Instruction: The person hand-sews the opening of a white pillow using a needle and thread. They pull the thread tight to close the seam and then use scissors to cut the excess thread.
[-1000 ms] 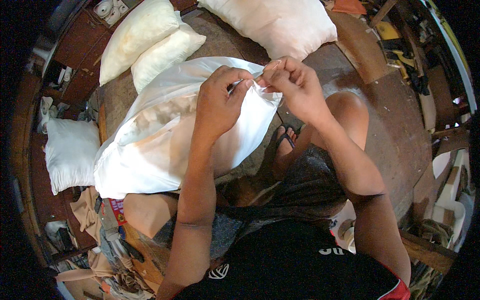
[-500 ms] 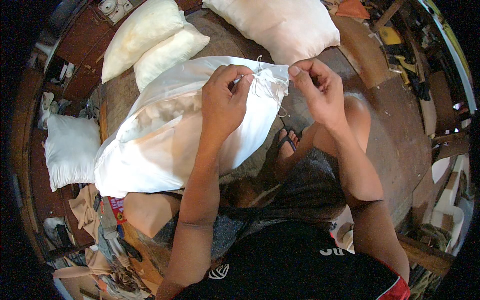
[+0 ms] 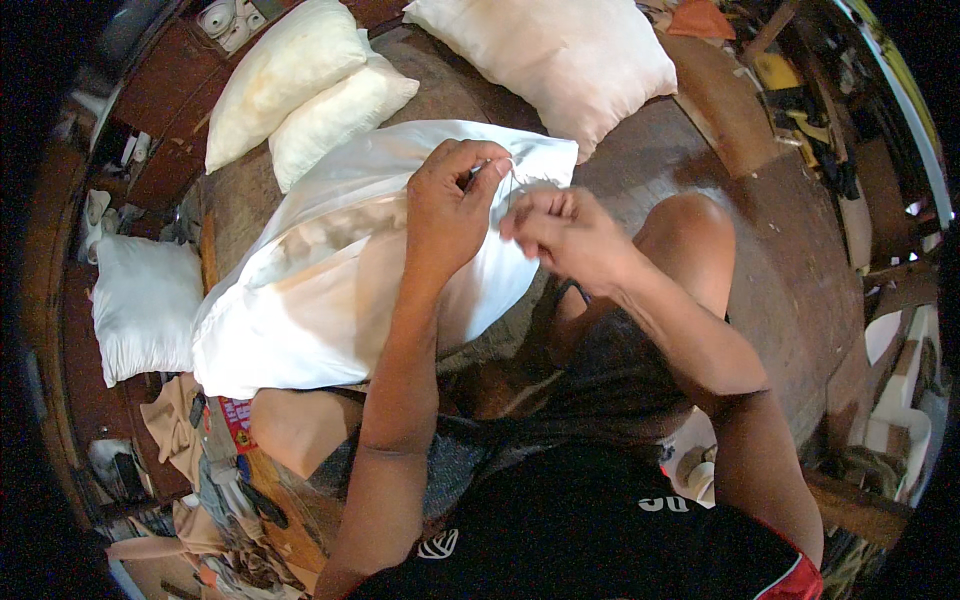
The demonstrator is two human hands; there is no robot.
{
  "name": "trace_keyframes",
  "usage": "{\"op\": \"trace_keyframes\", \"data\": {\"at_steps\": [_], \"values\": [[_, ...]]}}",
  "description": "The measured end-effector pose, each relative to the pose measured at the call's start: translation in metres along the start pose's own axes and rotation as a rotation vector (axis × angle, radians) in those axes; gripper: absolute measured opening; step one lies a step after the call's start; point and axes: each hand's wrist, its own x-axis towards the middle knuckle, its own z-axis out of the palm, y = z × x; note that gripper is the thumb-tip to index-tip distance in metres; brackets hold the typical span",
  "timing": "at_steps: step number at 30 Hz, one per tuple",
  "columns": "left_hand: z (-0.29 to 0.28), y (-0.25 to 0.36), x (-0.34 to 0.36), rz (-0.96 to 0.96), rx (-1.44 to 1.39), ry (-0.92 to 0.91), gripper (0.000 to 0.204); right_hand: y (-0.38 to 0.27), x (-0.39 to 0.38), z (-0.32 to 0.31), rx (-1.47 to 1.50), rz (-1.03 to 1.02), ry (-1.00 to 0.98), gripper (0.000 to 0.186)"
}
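Observation:
A large white cloth cover lies across my left leg, with pale stuffing showing along a long gap. My left hand pinches the cover's upper edge near its right corner, and a thin thread hangs there. My right hand is just below and right of it, over the cloth, fingers curled and blurred; what they hold, if anything, is too small to make out.
Two cream pillows lie at the back left, a larger pale pillow behind the cover and another white pillow at left. Scraps lie at lower left. I sit on a worn wooden floor, my right knee raised.
My right hand has left the cover's corner, swinging out right, then down and left to below my left hand. My left hand still pinches near the same spot, slightly lower in view.

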Motion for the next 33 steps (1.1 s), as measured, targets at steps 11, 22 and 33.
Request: {"op": "trace_keyframes", "data": {"at_steps": [11,22,33], "values": [[0.005,-0.016,0.002,-0.075,-0.044,0.134,0.009,0.012,-0.083,0.092,-0.163,-0.403,-1.09,0.015],[0.008,-0.018,0.006,-0.141,-0.096,0.13,0.011,0.014,-0.08,0.107,-0.459,-0.688,-0.765,0.016],[-0.005,-0.015,0.003,-0.033,-0.036,0.03,0.013,-0.031,-0.017,0.009,0.384,-0.561,0.101,0.01]]}}
